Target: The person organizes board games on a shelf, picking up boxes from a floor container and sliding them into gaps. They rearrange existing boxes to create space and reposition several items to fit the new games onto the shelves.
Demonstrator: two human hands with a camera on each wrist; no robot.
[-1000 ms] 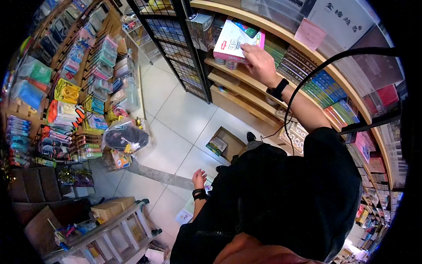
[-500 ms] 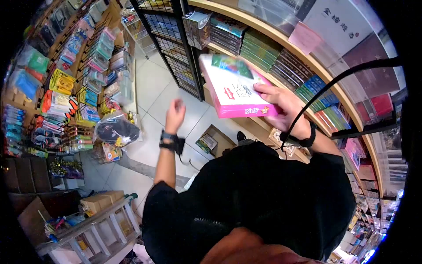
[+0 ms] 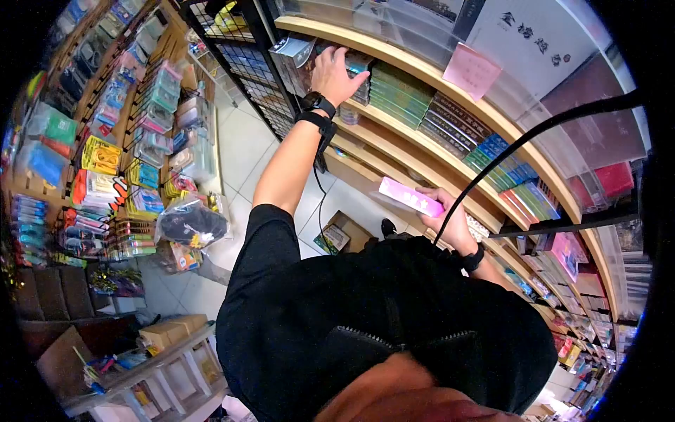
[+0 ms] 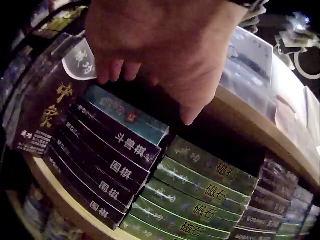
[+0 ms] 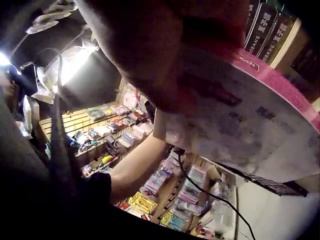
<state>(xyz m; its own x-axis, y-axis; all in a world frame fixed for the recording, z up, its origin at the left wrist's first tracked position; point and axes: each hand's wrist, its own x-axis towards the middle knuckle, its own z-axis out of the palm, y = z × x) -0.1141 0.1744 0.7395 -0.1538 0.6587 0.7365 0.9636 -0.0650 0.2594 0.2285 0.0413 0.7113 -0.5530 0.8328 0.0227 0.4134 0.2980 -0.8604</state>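
Inspector: What was the position of each hand?

Technician: The left hand (image 3: 336, 76) was spread over the box shelf (image 3: 394, 121), fingertips down near the teal box (image 4: 127, 112), thumb standing apart. No object showed in its grasp; fingertip contact could not be confirmed. The right hand (image 3: 452, 219) held the pink-and-white box (image 3: 406, 195) by one end, in front of the lower shelves.

Inspector: Which fault was most likely at the left hand?

Technician: In my judgement, stack displacement. The teal box lay on top of the dark boxes (image 4: 107, 157), close to the board's front edge. A forward pull with too much downward pressure could have dragged the boxes beneath it over that edge. The thumb also hung near the top of the green boxes (image 4: 200, 192); a sideways sweep could have shifted the uppermost one.

Inspector: And at the right hand?

Technician: Tipping or slippage. One hand at one end left the far end unsupported, so a relaxed grip or a knock against the shelving could have dropped the box.

Inspector: Any secondary hazard?

Technician: The thin cable (image 3: 323, 211) hung below the left wrist and could have snagged during a retraction.
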